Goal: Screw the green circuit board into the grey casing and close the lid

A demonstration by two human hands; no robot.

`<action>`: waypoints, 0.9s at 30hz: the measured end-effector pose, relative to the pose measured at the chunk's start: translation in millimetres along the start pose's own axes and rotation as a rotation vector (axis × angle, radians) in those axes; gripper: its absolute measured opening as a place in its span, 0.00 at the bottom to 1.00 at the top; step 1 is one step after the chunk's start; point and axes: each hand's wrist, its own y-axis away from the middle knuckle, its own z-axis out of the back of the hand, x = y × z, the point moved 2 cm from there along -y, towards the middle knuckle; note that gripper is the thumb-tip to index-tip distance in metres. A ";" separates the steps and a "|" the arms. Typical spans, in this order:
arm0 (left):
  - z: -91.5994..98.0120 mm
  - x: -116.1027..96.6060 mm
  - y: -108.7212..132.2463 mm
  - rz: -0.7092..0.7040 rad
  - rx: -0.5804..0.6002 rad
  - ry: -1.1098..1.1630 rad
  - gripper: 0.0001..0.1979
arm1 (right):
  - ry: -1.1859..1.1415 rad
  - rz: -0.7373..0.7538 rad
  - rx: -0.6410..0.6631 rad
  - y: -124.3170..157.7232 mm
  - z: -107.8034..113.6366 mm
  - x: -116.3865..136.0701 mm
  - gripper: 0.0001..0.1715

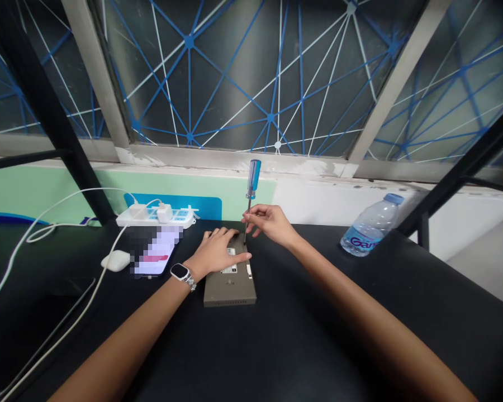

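Your left hand [218,252] lies flat on the closed grey casing [230,291]; your right hand [272,224] pinches an upright screwdriver [254,178] at its 12 o'clock end.

Water bottle [371,228]; white power strip [155,216]

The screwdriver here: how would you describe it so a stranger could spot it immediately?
On the black table, find the flat grey-brown box under the left hand. Standing upright on it is a screwdriver, its shaft pinched by the right hand. Its blue handle, pointing straight up, sets it apart: no other tool is in sight.
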 end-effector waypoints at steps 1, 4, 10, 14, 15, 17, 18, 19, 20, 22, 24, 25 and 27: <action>0.0 0.1 -0.1 0.000 -0.001 -0.002 0.38 | 0.007 -0.004 0.010 0.8 0.4 1.7 0.19; -0.2 0.2 -0.3 -0.004 -0.001 -0.004 0.37 | 0.028 0.002 0.052 2.4 0.3 4.5 0.17; -1.0 0.4 0.0 -0.009 -0.005 0.001 0.37 | 0.046 0.039 -0.049 0.0 -2.4 -0.5 0.18; -1.2 0.4 0.0 -0.006 -0.008 -0.005 0.39 | -0.034 0.036 -0.114 -2.2 -2.4 -4.8 0.21; -1.2 0.4 0.0 -0.006 -0.007 -0.006 0.39 | -0.048 0.023 -0.102 -2.3 -2.0 -4.9 0.22; -1.1 0.5 0.0 -0.006 -0.007 -0.010 0.39 | -0.054 0.002 -0.063 -1.8 -0.7 -3.5 0.23; -0.9 0.6 0.0 -0.007 -0.007 -0.011 0.39 | -0.049 -0.004 -0.043 -1.3 0.0 -2.2 0.23; -0.8 0.6 0.0 -0.009 -0.006 -0.012 0.39 | -0.041 -0.007 -0.022 -0.7 0.5 -0.7 0.23; -0.7 0.6 0.0 -0.011 -0.006 -0.012 0.38 | -0.034 -0.010 -0.002 -0.1 0.8 0.8 0.23; -0.4 0.6 0.1 -0.012 -0.007 -0.011 0.38 | -0.022 -0.012 0.031 1.0 0.7 3.2 0.23; -0.4 0.5 0.1 -0.012 -0.005 -0.010 0.38 | -0.011 -0.004 0.051 1.6 -0.4 4.1 0.22; -0.4 0.5 0.0 -0.012 -0.006 -0.011 0.38 | -0.002 0.004 0.050 1.7 -1.2 3.9 0.21; -0.4 0.3 -0.1 -0.011 -0.007 -0.011 0.38 | 0.018 0.025 0.020 1.1 -2.9 1.7 0.20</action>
